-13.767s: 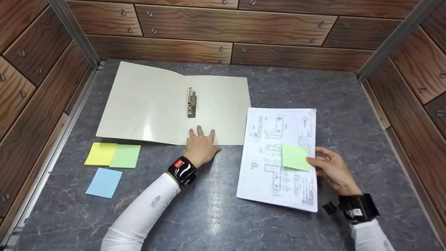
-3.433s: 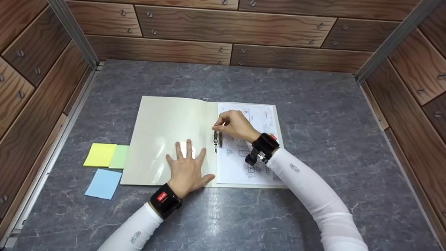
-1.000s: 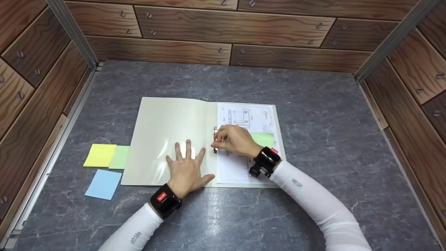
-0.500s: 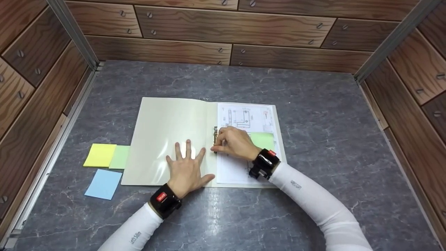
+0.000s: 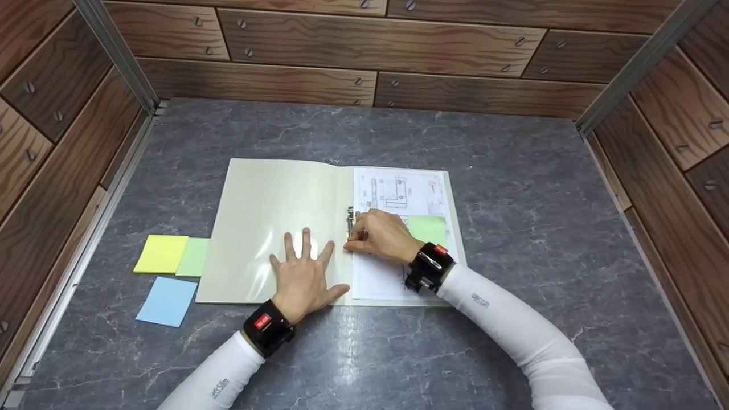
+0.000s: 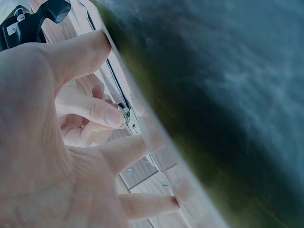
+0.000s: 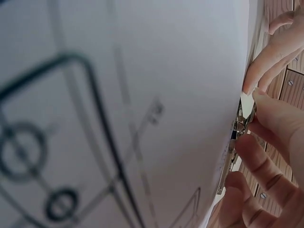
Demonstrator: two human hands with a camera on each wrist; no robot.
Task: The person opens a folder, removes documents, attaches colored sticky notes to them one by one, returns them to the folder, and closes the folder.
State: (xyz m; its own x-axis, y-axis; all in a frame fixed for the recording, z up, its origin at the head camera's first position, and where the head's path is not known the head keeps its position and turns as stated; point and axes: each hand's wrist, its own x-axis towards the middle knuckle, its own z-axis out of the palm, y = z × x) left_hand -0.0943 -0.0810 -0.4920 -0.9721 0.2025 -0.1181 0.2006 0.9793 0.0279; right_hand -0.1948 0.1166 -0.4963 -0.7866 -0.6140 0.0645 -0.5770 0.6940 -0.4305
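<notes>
An off-white folder [image 5: 273, 199] lies spread on the dark marbled table. On its right half sits a stack of printed drawings [image 5: 376, 279], with a light green sticky note [image 5: 428, 229] on the top sheet. My left hand [image 5: 302, 282] rests flat, fingers spread, on the folder's left half. At the spine, my right hand [image 5: 384, 233] pinches the near end of the folder's metal clip [image 5: 350, 219] between thumb and fingers. In the right wrist view the thumb and fingertips are on the clip [image 7: 236, 137] at the paper's edge; part of it is hidden.
Left of the folder lie a yellow sticky note pad [image 5: 162, 253] and a green pad [image 5: 193, 257], the latter partly covered by the folder. A blue pad [image 5: 166, 302] lies nearer. Wood-patterned walls [image 5: 296, 45] enclose the table's back and sides.
The drawings, earlier in my right hand beside the folder, now lie in it. The folder has shifted nearer. My right hand has moved from the clip's far end to its near end.
</notes>
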